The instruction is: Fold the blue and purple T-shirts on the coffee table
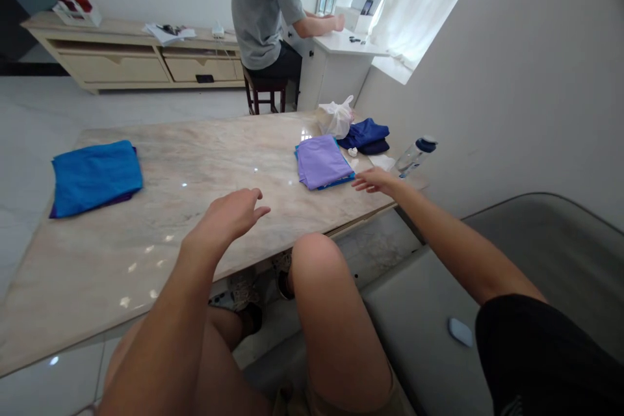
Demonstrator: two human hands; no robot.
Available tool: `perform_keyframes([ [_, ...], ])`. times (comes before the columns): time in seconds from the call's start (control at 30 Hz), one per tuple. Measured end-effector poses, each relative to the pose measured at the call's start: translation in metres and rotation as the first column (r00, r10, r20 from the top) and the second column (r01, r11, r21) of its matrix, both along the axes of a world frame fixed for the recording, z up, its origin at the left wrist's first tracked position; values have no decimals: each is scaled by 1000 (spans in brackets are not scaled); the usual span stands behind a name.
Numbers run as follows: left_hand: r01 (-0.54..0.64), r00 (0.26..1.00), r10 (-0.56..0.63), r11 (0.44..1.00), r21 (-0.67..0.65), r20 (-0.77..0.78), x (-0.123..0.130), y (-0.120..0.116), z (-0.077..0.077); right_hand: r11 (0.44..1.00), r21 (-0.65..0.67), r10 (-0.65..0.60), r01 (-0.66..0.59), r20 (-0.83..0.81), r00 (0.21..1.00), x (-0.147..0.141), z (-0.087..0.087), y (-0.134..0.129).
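Observation:
My left hand [238, 211] hovers over the marble table [209, 143] near its front edge, fingers apart and holding nothing. Over on the right, my right hand [373, 180] is open beside the lower right corner of a folded purple cloth [322, 161]; whether it touches the cloth I cannot tell. Blue fabric shows from under that purple cloth. A folded blue cloth [97, 175] with dark purple fabric beneath it lies at the table's left end.
A white plastic bag [336, 118], dark blue fabric [364, 134] and a water bottle [414, 157] stand at the table's right end. Behind, a person in grey [266, 6] sits on a stool at a white desk [341, 45]. My knees are against the front edge.

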State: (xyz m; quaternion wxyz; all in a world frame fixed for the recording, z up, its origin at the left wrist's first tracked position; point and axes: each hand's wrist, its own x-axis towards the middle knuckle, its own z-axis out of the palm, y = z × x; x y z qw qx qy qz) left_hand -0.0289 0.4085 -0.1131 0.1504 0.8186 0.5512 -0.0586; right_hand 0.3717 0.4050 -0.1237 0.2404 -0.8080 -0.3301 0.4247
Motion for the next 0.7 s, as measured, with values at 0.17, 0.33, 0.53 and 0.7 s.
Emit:
perform_keyframes([
  [0.17,-51,998,49,997,66,30,4,-26,9,983,88,173,-158,-188,967,-14,-57,-109],
  [0.33,-184,983,182,928,324,38,-20,-129,-6,867,419,287,-269,21,958,-80,-88,-216],
  [0.53,-283,958,262,813,508,115,-24,-282,-56,615,625,181,-481,482,857,-159,-102,-285],
  [0.7,-331,942,316,807,489,117,-13,-354,-68,490,460,241,-740,744,623,-173,-93,-304],
])
